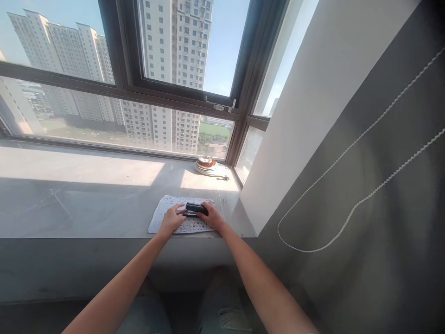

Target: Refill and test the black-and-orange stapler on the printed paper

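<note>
A black stapler is held level just above several sheets of paper covered in dark writing, which lie on the window sill. My right hand wraps round the stapler's right end. At its left end, the fingers of my left hand are curled, with thumb and fingertips at the jaws. The stapler's upper and lower arms stand a little apart there. Whether my left fingertips grip it firmly or only touch it is hard to make out. Part of the writing is hidden under my hands and the stapler.
Behind the paper, a stack of round, plate-like items sits in the sill's corner by the window frame. The sill ends at a front edge close to my wrists. A beaded cord hangs in a loop at the right.
</note>
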